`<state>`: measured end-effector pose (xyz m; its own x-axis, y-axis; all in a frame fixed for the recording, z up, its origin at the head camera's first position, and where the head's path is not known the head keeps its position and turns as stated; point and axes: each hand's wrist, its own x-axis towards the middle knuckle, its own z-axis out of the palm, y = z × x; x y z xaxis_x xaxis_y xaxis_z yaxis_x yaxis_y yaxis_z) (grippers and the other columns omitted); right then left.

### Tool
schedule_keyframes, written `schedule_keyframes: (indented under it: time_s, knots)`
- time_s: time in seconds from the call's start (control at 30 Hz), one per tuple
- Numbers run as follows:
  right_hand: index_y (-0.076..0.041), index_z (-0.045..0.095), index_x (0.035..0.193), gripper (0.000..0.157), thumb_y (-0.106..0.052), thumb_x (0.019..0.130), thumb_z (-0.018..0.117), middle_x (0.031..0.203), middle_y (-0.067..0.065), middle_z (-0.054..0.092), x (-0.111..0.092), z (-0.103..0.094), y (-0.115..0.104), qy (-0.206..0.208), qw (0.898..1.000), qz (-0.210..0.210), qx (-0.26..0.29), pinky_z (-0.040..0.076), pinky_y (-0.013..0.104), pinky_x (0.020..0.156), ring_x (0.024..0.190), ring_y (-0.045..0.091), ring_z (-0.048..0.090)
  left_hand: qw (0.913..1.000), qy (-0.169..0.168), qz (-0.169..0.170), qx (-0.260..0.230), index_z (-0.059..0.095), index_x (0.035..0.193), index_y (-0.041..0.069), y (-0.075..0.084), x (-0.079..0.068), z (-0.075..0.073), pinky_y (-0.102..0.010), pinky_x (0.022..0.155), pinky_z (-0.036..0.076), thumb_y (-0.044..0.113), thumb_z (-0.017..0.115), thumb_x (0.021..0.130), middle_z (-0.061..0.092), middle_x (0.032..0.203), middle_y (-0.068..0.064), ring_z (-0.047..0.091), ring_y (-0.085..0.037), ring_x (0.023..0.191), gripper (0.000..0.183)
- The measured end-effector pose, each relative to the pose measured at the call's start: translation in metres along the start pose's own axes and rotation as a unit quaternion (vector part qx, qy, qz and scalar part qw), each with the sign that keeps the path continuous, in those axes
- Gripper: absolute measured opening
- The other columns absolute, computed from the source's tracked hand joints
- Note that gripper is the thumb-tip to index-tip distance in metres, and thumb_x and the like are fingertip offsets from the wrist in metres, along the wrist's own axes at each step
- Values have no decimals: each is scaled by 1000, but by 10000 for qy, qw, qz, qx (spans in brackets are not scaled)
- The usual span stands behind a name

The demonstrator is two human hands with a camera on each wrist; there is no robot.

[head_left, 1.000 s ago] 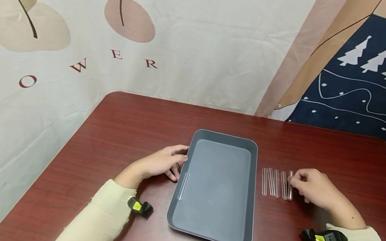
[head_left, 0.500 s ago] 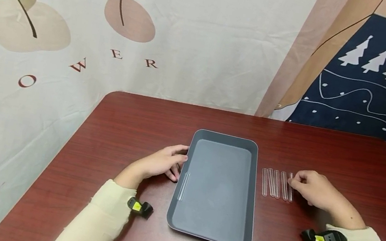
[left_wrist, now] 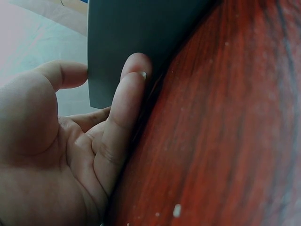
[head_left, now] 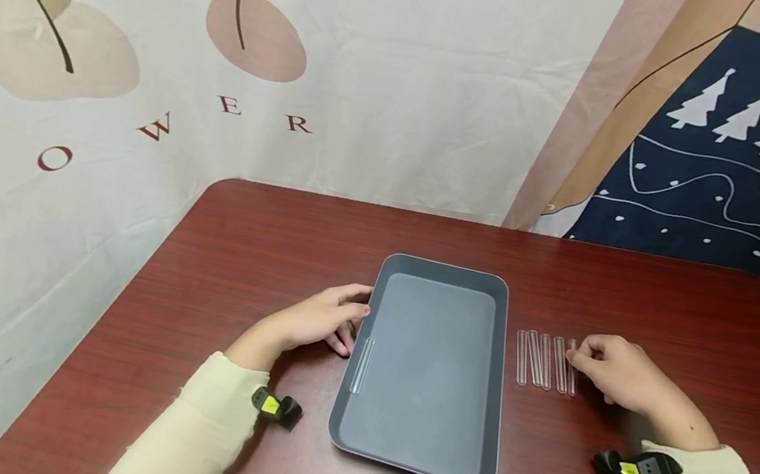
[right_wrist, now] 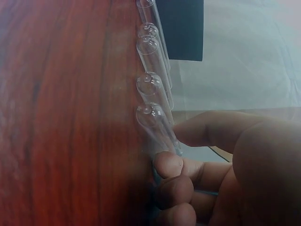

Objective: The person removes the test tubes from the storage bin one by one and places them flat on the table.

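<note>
Several clear test tubes lie side by side on the table, right of a grey rectangular tray. At the right end of the row, my right hand pinches the last test tube between thumb and fingertips, and its rounded end shows beyond the fingers. Inside the tray, one more test tube lies along the left wall. My left hand is at the tray's left side. In the left wrist view its thumb touches the rim, and its extended fingers rest against the outer wall near the table.
The dark red wooden table has rounded far corners. Behind it hangs a pale printed cloth, with a navy cloth bearing white trees at the right. Each wrist carries a small black camera.
My right hand has shifted very slightly towards me, the pinched test tube moving a little with it. The left hand, tray and other tubes stay put.
</note>
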<state>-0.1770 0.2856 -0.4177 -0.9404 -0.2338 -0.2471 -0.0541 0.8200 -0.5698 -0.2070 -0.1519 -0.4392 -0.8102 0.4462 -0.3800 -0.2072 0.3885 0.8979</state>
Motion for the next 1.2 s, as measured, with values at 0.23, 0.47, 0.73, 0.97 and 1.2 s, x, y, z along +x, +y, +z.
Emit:
schedule_keyframes:
  time_s: [0.23,0.47,0.73,0.97,1.2]
  knots:
    - [-9,56,76,29,-24,100,58,53,-4,42,0,-1,-1,-35,10000,15,13,44,31,44,43,16,48,10000,10,-11,4,32,156,14,0,-1,0,-35,66,62,28,50,103,67,104,-16,68,-18,67,58]
    - [-9,56,75,30,-26,99,59,52,-5,41,-1,1,-2,13,10000,-10,40,45,30,44,42,15,48,10000,-8,54,16,29,156,9,-2,1,0,-34,63,62,26,47,103,66,98,-14,67,-17,65,58]
    - [-9,56,76,30,-26,99,60,52,-5,41,0,1,0,-15,10000,-17,42,44,31,43,43,15,47,10000,32,-31,42,30,156,12,-2,1,0,-34,63,62,26,47,104,66,96,-14,68,-18,65,57]
    - [-9,56,75,30,-26,100,59,53,-5,41,-1,0,-1,42,10000,-34,52,44,31,44,42,16,47,9999,60,-19,89,31,156,13,1,1,0,-36,65,62,27,49,104,66,96,-14,67,-18,66,57]
    - [-9,56,75,31,-27,100,58,53,-4,41,1,0,1,8,10000,1,49,44,31,44,42,16,48,10000,47,-45,63,29,157,12,-1,1,0,-35,65,62,27,48,104,66,96,-13,67,-18,66,58]
